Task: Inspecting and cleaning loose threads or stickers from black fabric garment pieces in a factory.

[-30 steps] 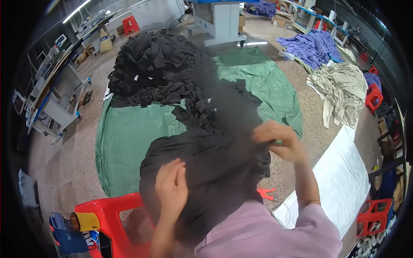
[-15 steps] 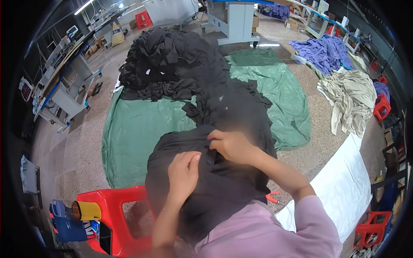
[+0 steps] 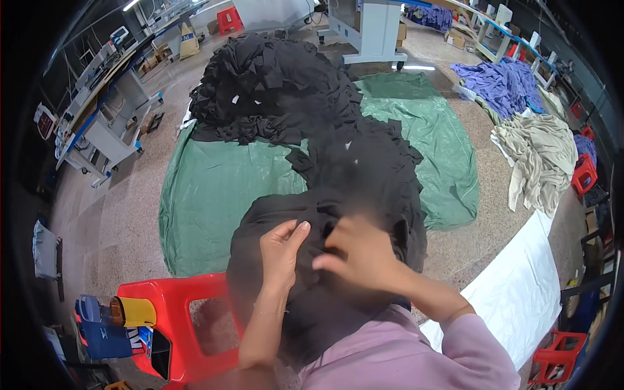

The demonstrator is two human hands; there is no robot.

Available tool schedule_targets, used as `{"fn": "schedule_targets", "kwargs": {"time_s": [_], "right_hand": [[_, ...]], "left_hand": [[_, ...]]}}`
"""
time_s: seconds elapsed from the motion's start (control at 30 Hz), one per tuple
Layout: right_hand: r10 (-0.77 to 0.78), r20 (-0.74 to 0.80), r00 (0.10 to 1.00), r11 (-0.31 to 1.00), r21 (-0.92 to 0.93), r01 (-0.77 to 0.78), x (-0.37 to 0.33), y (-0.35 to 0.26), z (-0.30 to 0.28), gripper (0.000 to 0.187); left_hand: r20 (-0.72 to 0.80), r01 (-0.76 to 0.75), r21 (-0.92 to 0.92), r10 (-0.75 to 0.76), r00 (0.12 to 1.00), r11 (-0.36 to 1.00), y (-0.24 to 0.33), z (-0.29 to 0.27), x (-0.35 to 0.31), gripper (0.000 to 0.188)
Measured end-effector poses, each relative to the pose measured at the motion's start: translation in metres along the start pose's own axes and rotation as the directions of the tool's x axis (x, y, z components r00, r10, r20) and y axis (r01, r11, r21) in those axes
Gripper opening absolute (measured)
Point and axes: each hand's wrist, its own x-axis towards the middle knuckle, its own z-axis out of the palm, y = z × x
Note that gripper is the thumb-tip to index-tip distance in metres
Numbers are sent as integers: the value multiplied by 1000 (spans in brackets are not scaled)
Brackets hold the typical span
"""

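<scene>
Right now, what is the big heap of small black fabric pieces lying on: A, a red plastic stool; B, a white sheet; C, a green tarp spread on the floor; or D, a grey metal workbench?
C: the heap of small black fabric pieces rests on the wide green tarp spread over the floor, while the white sheet and the red plastic stool lie apart from it, nearer the person.

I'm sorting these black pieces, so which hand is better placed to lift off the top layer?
Probably the right hand: it lies on the middle of the black cloth, fingers curled into a fold. The left hand only presses flat beside it.
</scene>
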Motion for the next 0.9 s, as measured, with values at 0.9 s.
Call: {"fn": "schedule_targets", "kwargs": {"time_s": [0.9], "right_hand": [[-30,-111,993,931,359,68,-20,16,18,22]], "left_hand": [[23,-4,77,3,1000,997,-12,-2,-10,11]]}}
